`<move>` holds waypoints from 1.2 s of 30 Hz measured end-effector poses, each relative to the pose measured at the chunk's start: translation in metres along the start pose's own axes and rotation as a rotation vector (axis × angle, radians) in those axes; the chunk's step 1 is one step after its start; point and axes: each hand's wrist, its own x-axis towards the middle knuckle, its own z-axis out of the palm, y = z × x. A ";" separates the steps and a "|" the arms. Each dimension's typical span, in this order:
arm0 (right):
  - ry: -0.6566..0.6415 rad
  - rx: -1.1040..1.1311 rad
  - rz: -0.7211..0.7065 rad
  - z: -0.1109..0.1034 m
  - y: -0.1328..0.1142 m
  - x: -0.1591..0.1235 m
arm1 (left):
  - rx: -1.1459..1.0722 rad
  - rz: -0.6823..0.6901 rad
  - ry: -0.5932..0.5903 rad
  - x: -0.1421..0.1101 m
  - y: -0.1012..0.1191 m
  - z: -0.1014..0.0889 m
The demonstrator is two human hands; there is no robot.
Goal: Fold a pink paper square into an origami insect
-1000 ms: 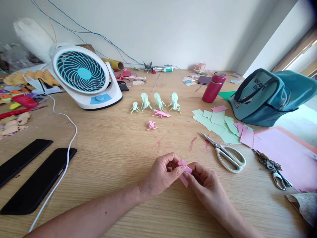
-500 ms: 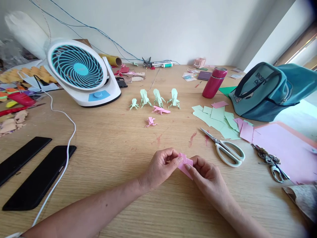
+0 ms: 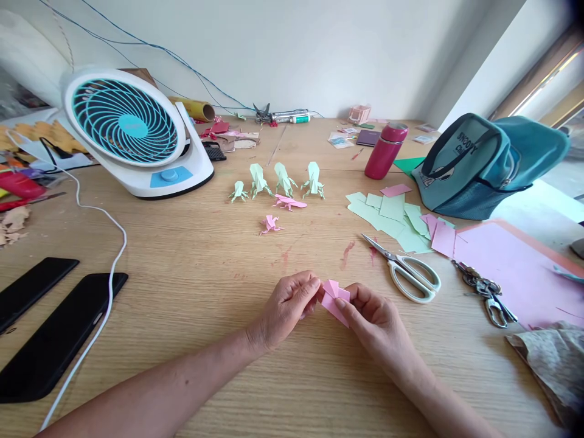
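A small piece of folded pink paper (image 3: 335,307) is between my two hands, just above the wooden table. My right hand (image 3: 376,319) pinches it, thumb on its front face and fingers behind. At its upper left edge, my left hand (image 3: 287,307) is closed with curled fingertips against the paper; its thumb rests off the front face. How far those fingers reach behind is hidden. Beyond my hands stand a pink origami frog (image 3: 271,224), a pink origami insect (image 3: 289,202) and several pale green origami insects (image 3: 280,177).
White-handled scissors (image 3: 413,277) lie to the right, near keys (image 3: 483,292) and green and pink paper pieces (image 3: 387,210). Farther back are a red bottle (image 3: 387,152) and a teal bag (image 3: 474,170). A fan (image 3: 132,131), a white cable (image 3: 116,255) and black flat objects (image 3: 68,328) occupy the left.
My left thumb has slid left off the front of the pink paper, showing more of its upper fold. My right hand keeps its pinch. The whole view has shifted slightly.
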 end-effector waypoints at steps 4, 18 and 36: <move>-0.007 0.009 -0.003 0.000 0.001 0.001 | 0.016 -0.005 -0.019 0.000 0.002 0.000; -0.028 -0.061 -0.044 0.000 0.010 -0.001 | 0.034 0.036 0.025 0.002 0.001 0.001; -0.031 -0.108 -0.089 0.004 0.009 -0.005 | -0.015 0.061 0.058 0.002 -0.002 0.006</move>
